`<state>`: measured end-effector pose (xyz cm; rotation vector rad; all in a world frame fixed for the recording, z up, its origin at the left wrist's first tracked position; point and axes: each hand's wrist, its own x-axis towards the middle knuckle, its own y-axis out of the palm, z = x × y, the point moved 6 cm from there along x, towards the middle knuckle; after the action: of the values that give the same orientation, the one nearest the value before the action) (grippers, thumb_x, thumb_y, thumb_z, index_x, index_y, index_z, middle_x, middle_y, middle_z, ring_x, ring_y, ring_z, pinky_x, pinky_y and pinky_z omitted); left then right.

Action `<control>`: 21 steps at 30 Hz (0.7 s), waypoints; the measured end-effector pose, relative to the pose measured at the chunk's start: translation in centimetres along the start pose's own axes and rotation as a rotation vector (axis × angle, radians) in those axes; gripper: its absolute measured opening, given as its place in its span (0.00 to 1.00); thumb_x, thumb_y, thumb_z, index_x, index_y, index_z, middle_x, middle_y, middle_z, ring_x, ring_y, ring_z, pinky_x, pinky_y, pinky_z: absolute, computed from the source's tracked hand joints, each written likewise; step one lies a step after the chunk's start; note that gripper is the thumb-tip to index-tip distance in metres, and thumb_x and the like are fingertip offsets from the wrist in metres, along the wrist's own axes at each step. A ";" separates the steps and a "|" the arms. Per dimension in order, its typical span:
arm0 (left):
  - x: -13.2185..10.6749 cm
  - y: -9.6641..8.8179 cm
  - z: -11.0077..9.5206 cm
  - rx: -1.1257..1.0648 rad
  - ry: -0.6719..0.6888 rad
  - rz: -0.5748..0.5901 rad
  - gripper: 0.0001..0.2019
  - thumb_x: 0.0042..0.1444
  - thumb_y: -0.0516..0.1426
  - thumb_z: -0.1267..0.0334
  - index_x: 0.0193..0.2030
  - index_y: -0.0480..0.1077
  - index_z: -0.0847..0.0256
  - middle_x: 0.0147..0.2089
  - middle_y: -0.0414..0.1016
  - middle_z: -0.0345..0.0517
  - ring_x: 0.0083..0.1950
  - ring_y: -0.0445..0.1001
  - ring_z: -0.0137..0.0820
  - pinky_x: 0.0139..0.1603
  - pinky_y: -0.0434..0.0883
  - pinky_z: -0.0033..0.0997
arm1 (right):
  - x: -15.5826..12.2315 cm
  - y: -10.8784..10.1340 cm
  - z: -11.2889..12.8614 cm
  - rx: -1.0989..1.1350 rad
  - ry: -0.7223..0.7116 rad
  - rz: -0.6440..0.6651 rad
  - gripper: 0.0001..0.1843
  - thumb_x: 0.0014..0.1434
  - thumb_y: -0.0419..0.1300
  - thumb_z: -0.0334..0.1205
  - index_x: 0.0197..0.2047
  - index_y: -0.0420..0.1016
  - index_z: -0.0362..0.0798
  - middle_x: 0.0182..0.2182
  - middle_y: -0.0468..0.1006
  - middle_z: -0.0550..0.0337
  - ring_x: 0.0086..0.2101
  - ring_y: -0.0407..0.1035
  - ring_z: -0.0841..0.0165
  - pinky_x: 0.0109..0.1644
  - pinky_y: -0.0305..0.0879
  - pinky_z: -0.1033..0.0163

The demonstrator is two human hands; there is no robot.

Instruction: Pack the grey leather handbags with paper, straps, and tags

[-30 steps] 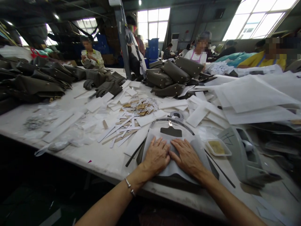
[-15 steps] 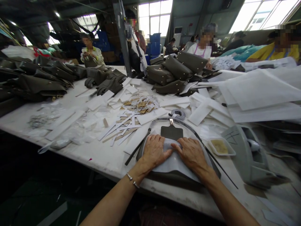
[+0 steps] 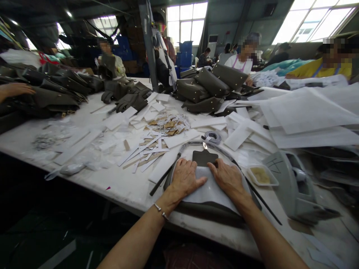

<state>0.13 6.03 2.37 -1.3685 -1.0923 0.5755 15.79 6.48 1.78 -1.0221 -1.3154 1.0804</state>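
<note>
A dark olive handbag [image 3: 196, 210] lies before me at the table's front edge, a translucent white sheet [image 3: 209, 192] spread over it. My left hand [image 3: 186, 175] rests open on the sheet's left side, fingers bent over its upper edge and thumb pointing inward. On the right side lies my right hand [image 3: 228, 177], also open, its thumb and fingertips beside the lower right corner of a dark tab [image 3: 204, 157]. That tab hangs from a metal clasp [image 3: 205, 146]. Behind it arches the bag's handle [image 3: 221, 147], wrapped in clear plastic. The fingertips are partly hidden at the bag's far edge.
Paper tags [image 3: 169, 125] and card strips [image 3: 144, 151] are heaped beyond the bag. A tape dispenser [image 3: 297, 186] and a shallow plastic tray [image 3: 262, 175] stand at right. Dark bags [image 3: 207, 86] pile up behind. A co-worker's hand [image 3: 17, 89] reaches in at far left.
My right hand has shifted slightly up and away from my left, reaching the tab's corner. My left hand stays nearly in place. A co-worker's hand has appeared at the far left.
</note>
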 end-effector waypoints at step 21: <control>-0.7 -0.2 1.0 -0.190 -0.006 -0.028 0.32 0.46 0.65 0.45 0.50 0.68 0.68 0.50 0.73 0.57 0.57 0.69 0.48 0.69 0.57 0.51 | -0.5 -1.5 -1.0 0.776 -0.135 -0.050 0.25 0.66 0.47 0.58 0.28 0.74 0.52 0.32 0.74 0.57 0.39 0.68 0.62 0.56 0.59 0.52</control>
<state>-1.11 5.82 2.26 -1.5133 -1.1923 0.4649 16.79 5.67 3.16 -0.3375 -0.8811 1.4713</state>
